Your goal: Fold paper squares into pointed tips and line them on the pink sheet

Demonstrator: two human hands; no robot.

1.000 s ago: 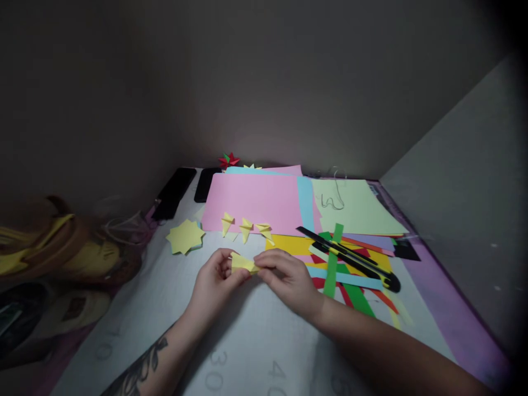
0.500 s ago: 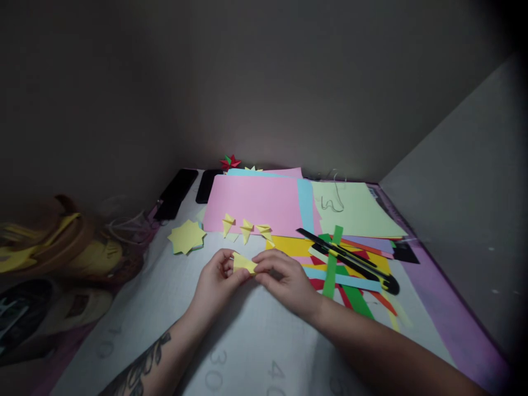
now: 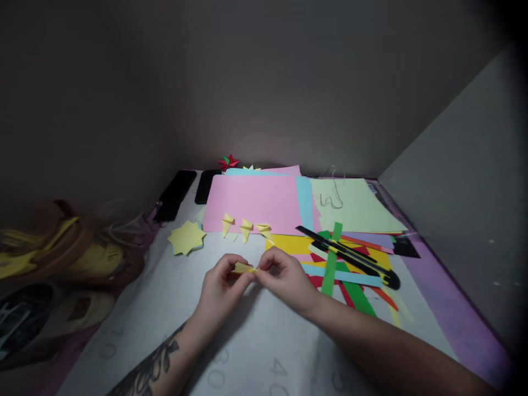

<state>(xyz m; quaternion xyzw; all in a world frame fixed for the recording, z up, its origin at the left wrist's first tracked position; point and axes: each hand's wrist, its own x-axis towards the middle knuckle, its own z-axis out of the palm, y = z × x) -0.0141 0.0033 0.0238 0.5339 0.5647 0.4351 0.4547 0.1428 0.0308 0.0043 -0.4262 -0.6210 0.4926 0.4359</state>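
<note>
A small folded piece of yellow paper (image 3: pixel 243 268) is pinched between both hands over the white mat. My left hand (image 3: pixel 225 280) grips its left part, thumb in front and fingers behind. The fingertips of my right hand (image 3: pixel 284 278) close on its right end. Just beyond the hands lie three folded yellow pieces (image 3: pixel 246 230), in a row along the front edge of a pink sheet (image 3: pixel 256 201). A yellow star-shaped paper stack (image 3: pixel 186 238) rests to the left.
Black cutters (image 3: pixel 355 257) lie on coloured paper strips (image 3: pixel 330 272) at the right. Behind are pale green sheets (image 3: pixel 350 206), two dark phones (image 3: pixel 178 188) and a red-green paper star (image 3: pixel 228 161). A brown pot (image 3: pixel 91 253) stands far left.
The yellow paper in my hands has turned and now shows a narrower side. My right fingers have bent more and pinch nearer its end.
</note>
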